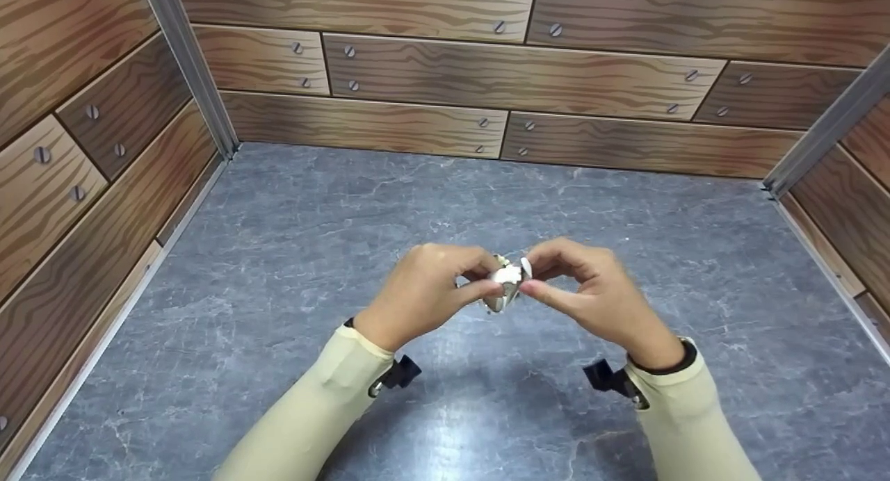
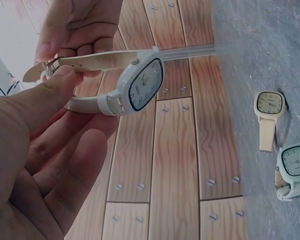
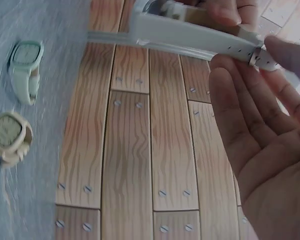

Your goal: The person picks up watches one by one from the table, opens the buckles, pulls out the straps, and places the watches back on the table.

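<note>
Pale yellow cloth (image 1: pixel 306 397) leads us, at the left, to the left grip (image 1: pixel 434 286), closed in a pinch on the watch (image 1: pixel 506 275). The watch is held above the desk (image 1: pixel 313 210), between both grips, its white strap (image 3: pixel 195 42) looped round to its buckle (image 3: pixel 255 56). We judge it light, the strap bendy but springy, the case (image 2: pixel 124 89) smooth and perhaps slippery, its face (image 2: pixel 147 84) easily scratched. We would take hold by the strap beside the buckle or by the case's edges. Further right, the right grip (image 1: pixel 591 293) pinches the strap's end near the buckle. In the left wrist view we find a cream watch (image 2: pixel 269 103), then a mint watch (image 2: pixel 296 161), lying on the desk. We see no container; wood-print walls (image 1: pixel 417 71) stand round the desk on three sides.
</note>
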Motion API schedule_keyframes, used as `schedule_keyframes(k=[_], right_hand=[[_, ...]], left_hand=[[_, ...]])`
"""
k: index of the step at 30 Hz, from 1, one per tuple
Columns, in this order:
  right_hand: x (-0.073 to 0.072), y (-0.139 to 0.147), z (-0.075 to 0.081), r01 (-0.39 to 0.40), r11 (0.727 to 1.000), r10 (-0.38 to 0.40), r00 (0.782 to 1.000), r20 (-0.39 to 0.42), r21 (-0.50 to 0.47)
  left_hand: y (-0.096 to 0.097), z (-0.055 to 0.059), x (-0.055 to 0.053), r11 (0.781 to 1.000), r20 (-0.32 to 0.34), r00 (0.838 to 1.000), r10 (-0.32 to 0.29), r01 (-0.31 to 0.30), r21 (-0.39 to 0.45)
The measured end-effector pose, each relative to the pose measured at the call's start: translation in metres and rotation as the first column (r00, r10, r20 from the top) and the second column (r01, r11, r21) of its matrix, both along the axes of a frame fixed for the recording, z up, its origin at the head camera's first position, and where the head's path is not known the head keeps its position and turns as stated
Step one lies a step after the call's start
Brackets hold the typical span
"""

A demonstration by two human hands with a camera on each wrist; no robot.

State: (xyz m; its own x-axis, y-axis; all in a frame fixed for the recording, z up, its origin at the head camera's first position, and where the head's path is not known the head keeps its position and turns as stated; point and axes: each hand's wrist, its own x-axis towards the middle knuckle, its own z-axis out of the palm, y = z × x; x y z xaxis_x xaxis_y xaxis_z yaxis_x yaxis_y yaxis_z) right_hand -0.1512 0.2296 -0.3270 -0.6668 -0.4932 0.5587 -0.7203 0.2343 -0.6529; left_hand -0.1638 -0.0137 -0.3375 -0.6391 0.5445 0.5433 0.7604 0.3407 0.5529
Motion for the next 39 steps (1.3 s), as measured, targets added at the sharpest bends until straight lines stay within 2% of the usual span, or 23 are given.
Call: schedule_keyframes(k=[7,14,17,20,25,31,39], right_hand=[[0.0026,-0.0008,0.0031,0.064,0.994,-0.055,0.992,-0.111,0.084],[0.0041,-0.0023,0.0037,0.102,0.993,-0.091,0.983,-0.158,0.059],[0.0037,-0.0038,0.0027,0.096,0.994,-0.086,0.984,-0.156,0.057],[0.0037,-0.0049,0.0017,0.081,0.995,-0.07,0.985,-0.161,0.065],[0.0034,-0.0073,0.001,0.044,0.995,-0.03,0.985,-0.167,0.086],[0.004,-0.0093,0.0005,0.038,0.993,-0.023,0.991,-0.133,0.111],[0.0064,-0.008,0.0015,0.075,0.993,-0.068,0.995,-0.073,0.091]], left_hand=[[0.0001,0.0009,0.0011,0.999,-0.003,1.0,-0.01,0.01,0.037],[-0.0002,0.0028,0.0025,0.999,0.034,0.999,0.005,-0.004,-0.04],[-0.0005,0.0026,0.0039,0.997,0.009,1.0,0.026,-0.026,-0.071],[-0.0004,0.0023,0.0052,0.996,-0.053,0.997,0.047,-0.051,-0.077],[0.0012,0.0032,0.0066,0.997,-0.123,0.992,0.038,-0.045,-0.061],[0.0031,0.0034,0.0073,0.996,-0.183,0.982,0.048,-0.06,-0.062],[0.004,0.0011,0.0064,0.997,-0.204,0.977,0.066,-0.073,-0.026]])
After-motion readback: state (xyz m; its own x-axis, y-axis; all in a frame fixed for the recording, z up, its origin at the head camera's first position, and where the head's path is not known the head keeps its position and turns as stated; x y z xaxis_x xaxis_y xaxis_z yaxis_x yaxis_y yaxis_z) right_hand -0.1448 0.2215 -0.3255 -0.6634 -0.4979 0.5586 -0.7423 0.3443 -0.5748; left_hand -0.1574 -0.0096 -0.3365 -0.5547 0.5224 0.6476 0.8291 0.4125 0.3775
